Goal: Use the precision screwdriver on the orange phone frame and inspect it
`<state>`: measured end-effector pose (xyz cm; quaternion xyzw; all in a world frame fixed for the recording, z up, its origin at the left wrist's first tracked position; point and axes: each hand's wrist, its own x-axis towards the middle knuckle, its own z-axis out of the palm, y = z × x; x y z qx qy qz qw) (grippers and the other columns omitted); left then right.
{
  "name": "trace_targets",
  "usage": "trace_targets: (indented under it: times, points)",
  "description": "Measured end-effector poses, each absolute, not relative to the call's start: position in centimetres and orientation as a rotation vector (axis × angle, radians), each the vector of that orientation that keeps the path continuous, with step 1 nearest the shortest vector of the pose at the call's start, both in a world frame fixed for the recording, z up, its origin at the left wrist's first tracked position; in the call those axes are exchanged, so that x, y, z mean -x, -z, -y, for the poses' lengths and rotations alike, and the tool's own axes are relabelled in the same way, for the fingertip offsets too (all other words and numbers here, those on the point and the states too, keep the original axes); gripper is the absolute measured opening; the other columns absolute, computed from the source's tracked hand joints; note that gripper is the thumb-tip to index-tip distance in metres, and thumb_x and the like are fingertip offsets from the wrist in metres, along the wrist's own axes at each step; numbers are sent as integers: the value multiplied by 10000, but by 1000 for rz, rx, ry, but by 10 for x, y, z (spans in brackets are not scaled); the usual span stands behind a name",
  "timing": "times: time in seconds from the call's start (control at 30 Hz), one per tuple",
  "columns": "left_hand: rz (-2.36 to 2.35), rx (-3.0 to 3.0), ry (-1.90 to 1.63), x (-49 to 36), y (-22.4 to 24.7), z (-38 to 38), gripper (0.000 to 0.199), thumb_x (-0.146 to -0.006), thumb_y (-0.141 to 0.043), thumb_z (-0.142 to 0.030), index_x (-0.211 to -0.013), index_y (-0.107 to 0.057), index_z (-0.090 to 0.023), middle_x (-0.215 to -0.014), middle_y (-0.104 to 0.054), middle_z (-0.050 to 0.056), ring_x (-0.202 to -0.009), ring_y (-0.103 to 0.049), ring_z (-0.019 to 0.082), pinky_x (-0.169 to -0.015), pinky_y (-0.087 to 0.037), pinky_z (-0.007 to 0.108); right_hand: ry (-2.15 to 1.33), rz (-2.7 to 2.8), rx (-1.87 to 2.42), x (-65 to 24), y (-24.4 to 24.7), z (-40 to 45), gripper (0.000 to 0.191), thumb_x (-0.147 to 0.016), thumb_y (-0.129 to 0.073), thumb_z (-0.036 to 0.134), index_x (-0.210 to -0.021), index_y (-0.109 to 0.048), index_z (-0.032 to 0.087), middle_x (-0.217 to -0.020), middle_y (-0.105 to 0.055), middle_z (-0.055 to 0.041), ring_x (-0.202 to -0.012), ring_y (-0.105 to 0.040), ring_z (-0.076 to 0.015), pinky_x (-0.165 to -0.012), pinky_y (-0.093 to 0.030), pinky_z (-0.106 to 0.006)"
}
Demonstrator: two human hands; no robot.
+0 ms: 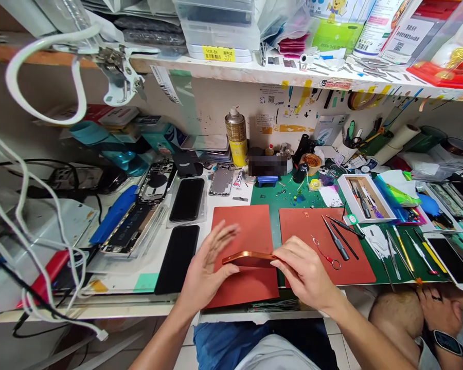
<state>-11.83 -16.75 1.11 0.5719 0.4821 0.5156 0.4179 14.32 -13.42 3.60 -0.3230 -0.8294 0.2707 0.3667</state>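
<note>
A thin copper-orange phone (249, 255) is held edge-on above the red mat, its edge looking bowed near the left end. My right hand (306, 270) is closed, pinching the phone's right end between thumb and fingers. At the other end, my left hand (210, 264) has its fingers stretched out and slightly blurred. Its thumb lies by the phone's left end; whether it touches is hard to tell. Beneath the phone lies a red mat (241, 218). Left of my left hand are a black phone screen (177, 259) and another dark phone (187, 199).
A second red mat (357, 264) carries screwdrivers (335, 237) and a red-ringed pin (335, 264). Tweezers (392, 254) lie farther right. White cables (54, 257) hang at left. A shelf (231, 69) overhangs the bench. Another person's hands (440, 311) rest at lower right.
</note>
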Motion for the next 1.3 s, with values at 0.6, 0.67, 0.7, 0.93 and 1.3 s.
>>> trace_targets:
  times: [0.6,0.67,0.7,0.93,1.3]
  points:
    - [-1453,-1440,-1350,94,28,173,165,-948,-802,-358,-925,-740,-207,-934,-688,39,-853,-675,193,-758,-540,288,-542,1970,1208,-97,-2,153,171,-1064,-689,345,-1009,-758,199,-913,-798,-72,-834,-707,-235,-775,-542,-364]
    - [-1449,-1417,-1367,94,29,174,174,-907,-852,-341,-913,-739,-210,-925,-682,31,-860,-670,193,-773,-539,290,-588,1954,1197,-96,-2,154,152,-1070,-678,302,-987,-764,208,-886,-794,-56,-820,-709,-224,-774,-544,-351]
    - [-1447,-1404,-1373,93,30,174,164,-911,-849,-333,-903,-741,-210,-920,-678,29,-857,-668,190,-767,-539,288,-608,1952,1188,-96,-3,154,149,-1072,-673,287,-986,-768,210,-884,-793,-51,-823,-710,-221,-779,-548,-347]
    - [-1416,-1369,-1375,93,33,174,135,-972,-780,-328,-909,-760,-211,-913,-658,30,-802,-659,175,-701,-553,277,-669,1868,1210,-100,-7,158,120,-1055,-700,285,-1035,-795,215,-936,-808,-66,-852,-742,-227,-806,-582,-346]
    - [-1409,-1353,-1402,95,33,171,102,-951,-792,-310,-912,-770,-219,-897,-682,30,-811,-678,176,-696,-572,259,-896,1936,1114,-123,-11,144,328,-1085,-642,270,-1408,-696,255,-1169,-856,-53,-1026,-834,-228,-894,-665,-322]
